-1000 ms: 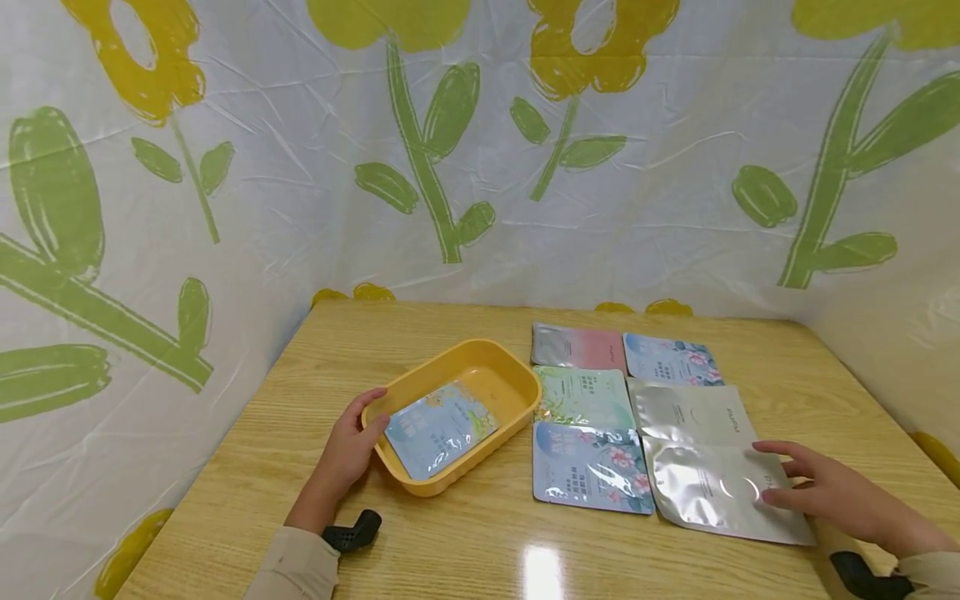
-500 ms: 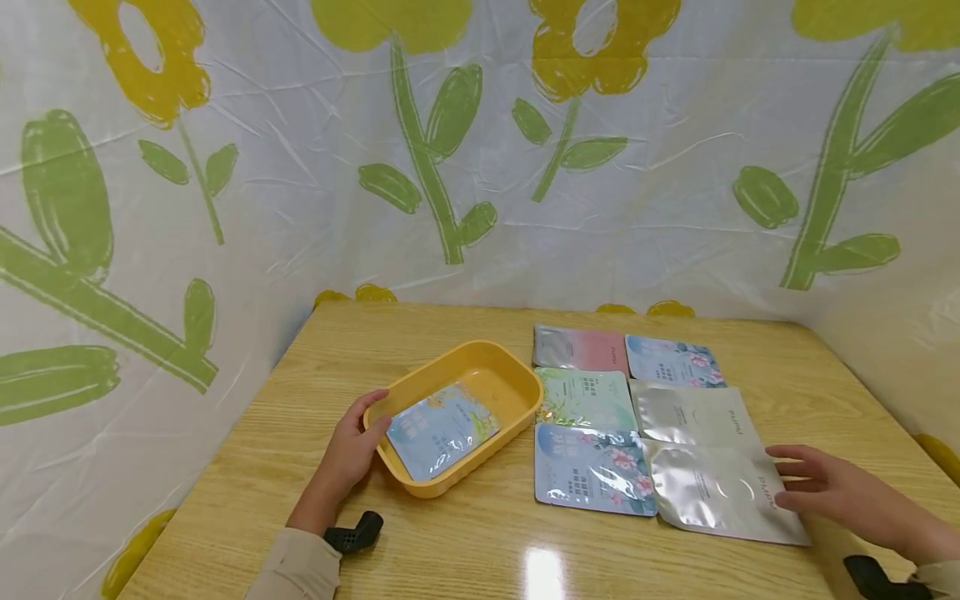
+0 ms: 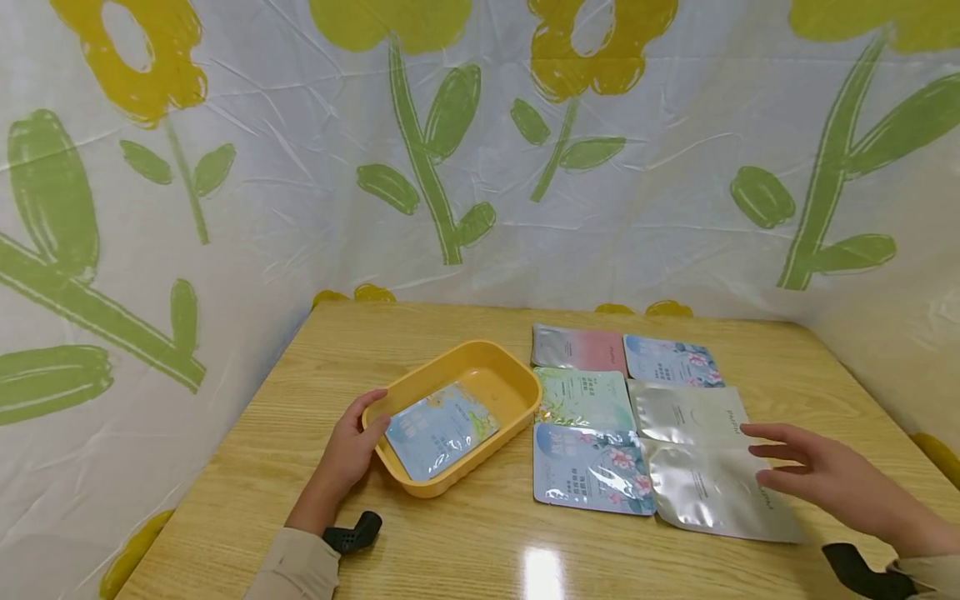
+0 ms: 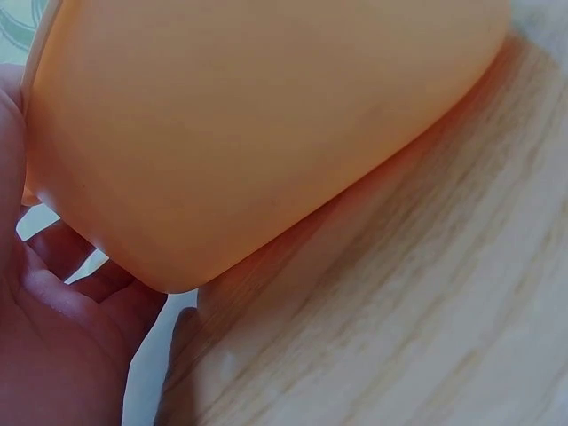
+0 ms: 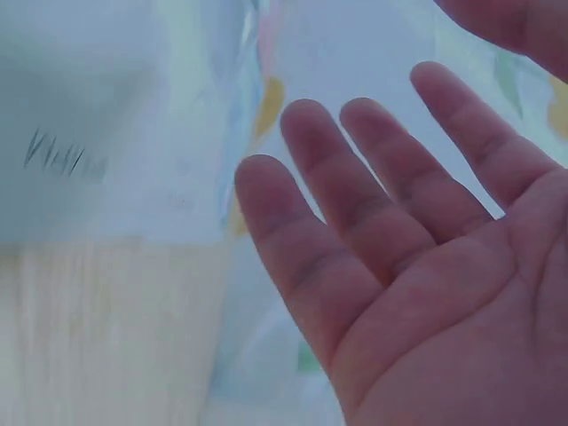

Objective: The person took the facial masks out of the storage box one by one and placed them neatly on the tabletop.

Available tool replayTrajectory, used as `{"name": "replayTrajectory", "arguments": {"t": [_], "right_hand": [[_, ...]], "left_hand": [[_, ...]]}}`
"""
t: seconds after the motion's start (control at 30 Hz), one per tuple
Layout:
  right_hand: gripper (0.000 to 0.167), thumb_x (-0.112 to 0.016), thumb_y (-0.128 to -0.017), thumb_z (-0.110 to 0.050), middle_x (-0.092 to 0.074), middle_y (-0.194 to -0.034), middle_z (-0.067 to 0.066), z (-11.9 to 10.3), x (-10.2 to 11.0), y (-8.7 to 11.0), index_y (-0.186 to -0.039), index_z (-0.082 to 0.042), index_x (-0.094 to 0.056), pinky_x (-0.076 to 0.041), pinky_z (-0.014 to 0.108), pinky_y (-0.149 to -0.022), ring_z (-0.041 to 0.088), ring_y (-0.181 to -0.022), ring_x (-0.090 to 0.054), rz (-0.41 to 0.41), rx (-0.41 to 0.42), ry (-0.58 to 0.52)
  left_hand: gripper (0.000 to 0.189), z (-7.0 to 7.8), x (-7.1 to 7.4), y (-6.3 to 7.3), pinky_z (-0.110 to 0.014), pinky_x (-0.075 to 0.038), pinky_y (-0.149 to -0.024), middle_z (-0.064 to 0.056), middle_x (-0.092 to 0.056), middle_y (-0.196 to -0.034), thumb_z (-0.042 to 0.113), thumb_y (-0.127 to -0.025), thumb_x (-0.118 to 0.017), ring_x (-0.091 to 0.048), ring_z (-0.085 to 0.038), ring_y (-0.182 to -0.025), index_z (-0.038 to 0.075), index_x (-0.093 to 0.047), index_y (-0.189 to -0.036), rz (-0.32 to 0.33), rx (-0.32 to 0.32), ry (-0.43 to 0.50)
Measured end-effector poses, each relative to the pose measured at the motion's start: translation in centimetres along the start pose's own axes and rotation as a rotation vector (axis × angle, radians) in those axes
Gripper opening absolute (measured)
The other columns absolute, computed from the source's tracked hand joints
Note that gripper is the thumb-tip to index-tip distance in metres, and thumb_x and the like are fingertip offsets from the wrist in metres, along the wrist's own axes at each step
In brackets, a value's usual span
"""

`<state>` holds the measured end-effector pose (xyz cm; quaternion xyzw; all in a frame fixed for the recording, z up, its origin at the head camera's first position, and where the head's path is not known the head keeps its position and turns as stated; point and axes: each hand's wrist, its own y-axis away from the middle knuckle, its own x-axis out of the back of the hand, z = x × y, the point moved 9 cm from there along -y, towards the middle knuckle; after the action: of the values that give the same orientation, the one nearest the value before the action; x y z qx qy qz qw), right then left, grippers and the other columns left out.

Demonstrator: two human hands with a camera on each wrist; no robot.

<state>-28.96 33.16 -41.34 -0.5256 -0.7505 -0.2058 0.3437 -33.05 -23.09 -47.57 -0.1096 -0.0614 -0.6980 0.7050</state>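
Observation:
My left hand [image 3: 351, 442] grips the near left end of a yellow plastic basin [image 3: 480, 461], thumb over the rim and fingers beneath the outside. In the left wrist view the fingers curl under the basin's wall [image 4: 266, 133]. Inside it lies a light blue sheet mask packet [image 3: 442, 429]. My right hand [image 3: 832, 475] is at the right edge of a silver sheet mask packet [image 3: 712, 492], apparently above it. In the right wrist view its fingers [image 5: 311, 257] are spread, holding nothing. A second silver packet [image 3: 690, 412] lies just behind the first.
Left of the silver packets lie a blue floral packet [image 3: 592, 471] and a green packet [image 3: 588, 398]. Behind these are a pink-and-silver packet [image 3: 577, 346] and another blue floral packet [image 3: 671, 361]. A flower-printed cloth [image 3: 300, 167] surrounds the wooden table [image 3: 450, 550].
My right hand first draws right, off the front silver packet, then comes back left over its right edge. The left hand and basin stay in place.

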Motion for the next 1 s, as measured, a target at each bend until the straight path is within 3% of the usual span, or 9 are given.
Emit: {"name": "replayTrajectory", "arguments": {"t": [0.03, 0.13, 0.43, 0.67, 0.83, 1.0], "right_hand": [[0.046, -0.066, -0.096, -0.006, -0.043, -0.126, -0.04, -0.7, -0.1, -0.3, -0.14, -0.001, -0.052, -0.056, 0.023, -0.07, -0.014, -0.104, -0.054, 0.015, 0.028, -0.003], [0.043, -0.068, -0.095, -0.006, -0.047, -0.125, -0.037, -3.1, -0.6, -1.5, -0.135, 0.0, -0.055, -0.056, 0.022, -0.071, -0.011, -0.103, -0.057, 0.041, 0.077, 0.008], [0.042, -0.065, -0.095, 0.0, -0.055, -0.131, -0.02, -10.4, -4.2, -6.1, -0.136, 0.005, -0.053, -0.056, 0.023, -0.08, -0.001, -0.109, -0.06, 0.007, 0.259, -0.156], [0.044, -0.067, -0.097, -0.01, -0.055, -0.136, 0.017, -14.0, -7.1, -9.3, -0.139, -0.002, -0.054, -0.056, 0.028, -0.085, 0.01, -0.114, -0.062, -0.073, 0.256, -0.184], [0.045, -0.067, -0.096, -0.009, -0.056, -0.136, 0.018, -16.2, -8.7, -11.5, -0.138, -0.001, -0.054, -0.055, 0.028, -0.088, 0.034, -0.116, -0.062, -0.128, 0.276, -0.189], [0.046, -0.066, -0.096, -0.006, -0.057, -0.133, 0.022, -18.3, -10.6, -13.9, -0.138, 0.004, -0.052, -0.055, 0.031, -0.09, 0.04, -0.116, -0.06, -0.18, 0.297, -0.209]], "left_hand": [[0.047, 0.0, 0.0, -0.1, -0.048, -0.038, -0.11, -0.019, -0.031, -0.157, 0.012, -0.105, -0.052, -0.036, -0.034, -0.141, 0.007, -0.04, -0.15, -0.005, -0.001, -0.001], [0.047, 0.2, 0.2, -0.2, -0.048, -0.038, -0.11, -0.017, -0.033, -0.157, 0.013, -0.104, -0.052, -0.036, -0.033, -0.142, 0.007, -0.041, -0.149, -0.004, 0.003, 0.005], [0.045, 0.5, 0.4, -0.9, -0.048, -0.036, -0.111, -0.016, -0.033, -0.156, 0.011, -0.104, -0.053, -0.033, -0.031, -0.143, 0.008, -0.044, -0.148, -0.006, 0.014, 0.023], [0.044, 0.2, 0.5, -0.9, -0.049, -0.035, -0.112, -0.016, -0.034, -0.156, 0.011, -0.103, -0.053, -0.032, -0.032, -0.144, 0.009, -0.045, -0.147, 0.008, 0.015, 0.002], [0.045, 0.2, 0.4, -0.7, -0.049, -0.036, -0.111, -0.016, -0.035, -0.156, 0.012, -0.104, -0.054, -0.035, -0.032, -0.142, 0.009, -0.045, -0.147, 0.006, 0.007, 0.008], [0.045, 0.3, 0.4, -0.3, -0.049, -0.038, -0.109, -0.017, -0.035, -0.156, 0.012, -0.104, -0.053, -0.038, -0.033, -0.141, 0.008, -0.044, -0.148, -0.002, -0.001, 0.026]]}}
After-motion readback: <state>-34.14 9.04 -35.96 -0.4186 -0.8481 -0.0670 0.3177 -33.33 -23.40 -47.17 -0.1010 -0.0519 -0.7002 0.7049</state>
